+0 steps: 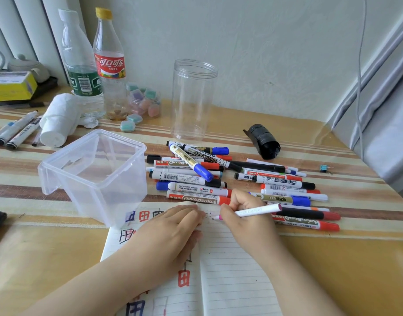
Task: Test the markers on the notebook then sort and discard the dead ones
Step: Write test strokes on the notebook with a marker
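An open lined notebook (230, 265) lies at the table's near edge, with blue, red and black test characters on its left page. My left hand (170, 231) rests flat on the left page near the spine. My right hand (243, 215) grips a slim white marker (255, 210), its pink-collared tip touching the top of the right page beside a few faint dots. A pile of several whiteboard markers (218, 179) with blue, red and black caps lies just beyond the notebook.
A clear square plastic box (66, 174) stands left of the pile and a tall clear jar (191, 99) behind it. A few markers (15, 131) lie at far left beside a tissue roll (56, 119). Two bottles (93, 65) and a black bag roll (264, 142) stand further back.
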### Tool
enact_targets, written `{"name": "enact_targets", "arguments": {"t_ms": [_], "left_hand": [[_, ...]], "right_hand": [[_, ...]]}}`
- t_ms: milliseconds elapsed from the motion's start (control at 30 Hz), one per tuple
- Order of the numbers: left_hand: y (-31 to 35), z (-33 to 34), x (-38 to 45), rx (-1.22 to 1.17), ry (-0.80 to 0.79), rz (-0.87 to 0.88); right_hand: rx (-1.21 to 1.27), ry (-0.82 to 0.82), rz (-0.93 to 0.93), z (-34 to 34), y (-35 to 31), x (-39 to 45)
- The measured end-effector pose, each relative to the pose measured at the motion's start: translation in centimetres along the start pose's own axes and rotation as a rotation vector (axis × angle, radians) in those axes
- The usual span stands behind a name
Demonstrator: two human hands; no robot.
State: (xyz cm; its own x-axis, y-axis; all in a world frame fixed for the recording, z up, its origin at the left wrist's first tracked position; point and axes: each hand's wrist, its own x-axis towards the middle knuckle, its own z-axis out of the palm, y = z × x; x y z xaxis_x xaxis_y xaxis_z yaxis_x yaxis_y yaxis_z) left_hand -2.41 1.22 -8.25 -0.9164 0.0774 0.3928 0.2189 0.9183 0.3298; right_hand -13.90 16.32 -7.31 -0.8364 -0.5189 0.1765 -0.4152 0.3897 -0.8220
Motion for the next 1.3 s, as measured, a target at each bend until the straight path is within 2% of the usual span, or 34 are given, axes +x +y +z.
{"name": "enact_targets", "arguments": {"t_ms": [333,500,633,800,1133,1300], "left_hand": [[-0.5,0.4,-0.1,-0.111,-0.003,-0.057],[-0.5,0.1,0.0,-0.287,0.029,-0.144],[-0.4,-0.5,0.3,-0.266,0.118,-0.120],[-0.1,-0.9,0.3,-0.257,0.163,-0.077],[0.2,-1.0,0.4,-0.268,0.170,0.001],[0.8,-1.5,0.4,-0.298,0.248,0.017]], "right_hand": [[0.023,-0.003,0.027,-0.2,-0.3,-0.3],[0.339,0.024,-0.012,-0.6,-1.0,-0.6],[0.536,-0.060,-0.068,-0.6,-2.0,-1.1],[0.536,-0.087,-0.127,-0.5,-2.5,-1.4],[0.504,-0.155,-0.071,0.2,-3.0,-1.6],[0.540,-0.144,-0.073,0.8,-3.3,-1.7]]}}
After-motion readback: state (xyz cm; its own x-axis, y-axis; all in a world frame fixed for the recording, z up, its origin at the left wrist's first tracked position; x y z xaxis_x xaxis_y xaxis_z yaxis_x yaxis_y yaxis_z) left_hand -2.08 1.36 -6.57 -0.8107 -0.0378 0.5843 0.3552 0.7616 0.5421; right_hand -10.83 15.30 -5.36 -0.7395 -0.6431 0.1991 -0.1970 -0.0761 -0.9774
